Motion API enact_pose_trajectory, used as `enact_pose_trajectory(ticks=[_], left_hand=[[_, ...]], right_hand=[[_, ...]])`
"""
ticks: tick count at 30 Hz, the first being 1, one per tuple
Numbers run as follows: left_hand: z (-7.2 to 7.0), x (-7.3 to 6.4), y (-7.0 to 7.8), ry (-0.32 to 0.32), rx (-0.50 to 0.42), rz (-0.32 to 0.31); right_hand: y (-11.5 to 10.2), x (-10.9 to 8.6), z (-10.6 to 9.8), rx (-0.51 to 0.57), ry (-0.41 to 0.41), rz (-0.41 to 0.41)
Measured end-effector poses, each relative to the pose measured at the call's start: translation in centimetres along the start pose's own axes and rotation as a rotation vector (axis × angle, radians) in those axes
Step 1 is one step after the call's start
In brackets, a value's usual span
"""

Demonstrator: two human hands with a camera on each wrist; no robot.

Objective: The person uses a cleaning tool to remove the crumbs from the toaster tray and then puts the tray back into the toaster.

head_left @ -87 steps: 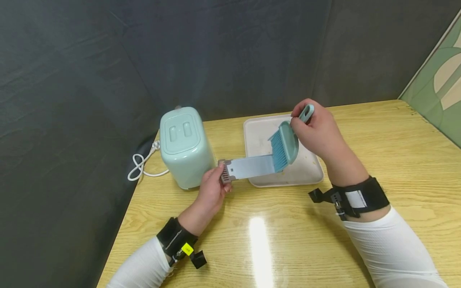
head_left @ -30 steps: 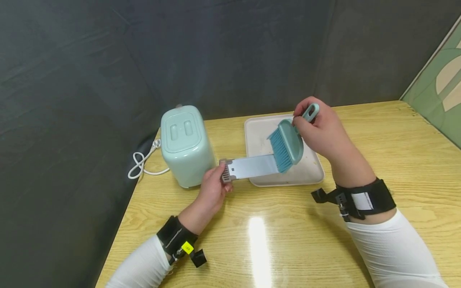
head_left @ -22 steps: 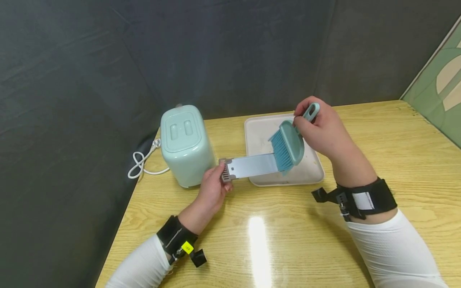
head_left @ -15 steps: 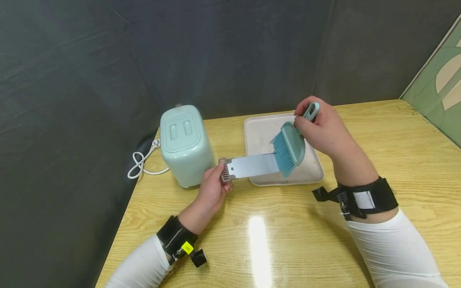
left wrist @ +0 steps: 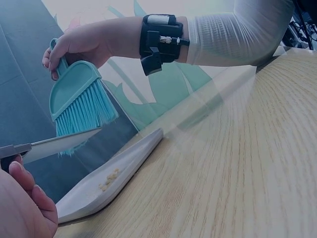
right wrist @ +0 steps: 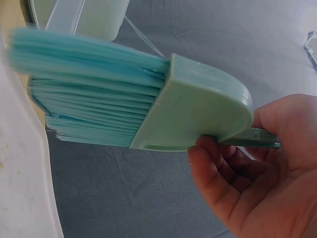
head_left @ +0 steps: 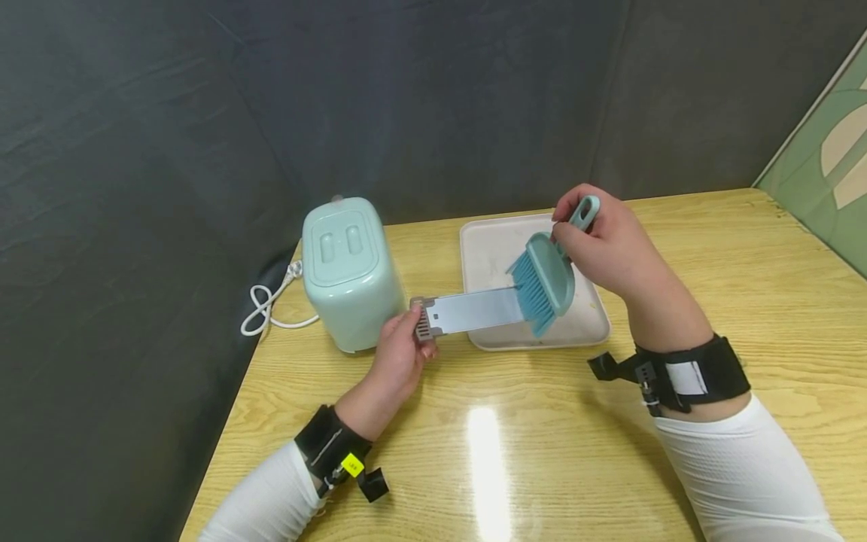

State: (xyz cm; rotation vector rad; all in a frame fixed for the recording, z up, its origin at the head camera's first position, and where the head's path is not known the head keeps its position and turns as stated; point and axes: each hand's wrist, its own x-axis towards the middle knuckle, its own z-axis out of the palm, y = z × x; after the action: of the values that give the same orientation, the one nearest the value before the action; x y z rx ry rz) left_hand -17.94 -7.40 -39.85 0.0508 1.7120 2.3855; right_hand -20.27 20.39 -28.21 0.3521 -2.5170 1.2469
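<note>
Teal and probably light, the brush (head_left: 552, 277) right of frame centre is pinched by its handle (head_left: 586, 212), seemingly the surest hold, in the right hand (head_left: 606, 245), while the likely stiff plate (head_left: 477, 310) at centre is gripped by its end (head_left: 424, 322) in the left hand (head_left: 398, 352).

Head view: from above the table (head_left: 576, 467), we look forward and down. Left wrist view: low over its surface, we face the right hand (left wrist: 81, 47). Right wrist view: we meet the brush (right wrist: 198, 106) at close range. Both wrist views share brush and white tray (right wrist: 25, 173).
</note>
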Motion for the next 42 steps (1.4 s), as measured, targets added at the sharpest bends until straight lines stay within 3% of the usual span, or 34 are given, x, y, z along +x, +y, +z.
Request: enact_pose_trajectory(ticks=[21,37,42], left_hand=[[0.0,0.2,-0.1,0.031,-0.025,-0.002],[-0.1,0.6,-0.3,0.05,-0.027,-0.021],[-0.2,0.6,-0.1,0.061,-0.026,-0.035]], right_hand=[[0.2,0.0,-0.3,-0.007,-0.066,0.018],[0.4,-0.1,-0.8,0.001,-0.107,-0.028],[0.5,0.0,-1.5,0.04,-0.057,-0.053]])
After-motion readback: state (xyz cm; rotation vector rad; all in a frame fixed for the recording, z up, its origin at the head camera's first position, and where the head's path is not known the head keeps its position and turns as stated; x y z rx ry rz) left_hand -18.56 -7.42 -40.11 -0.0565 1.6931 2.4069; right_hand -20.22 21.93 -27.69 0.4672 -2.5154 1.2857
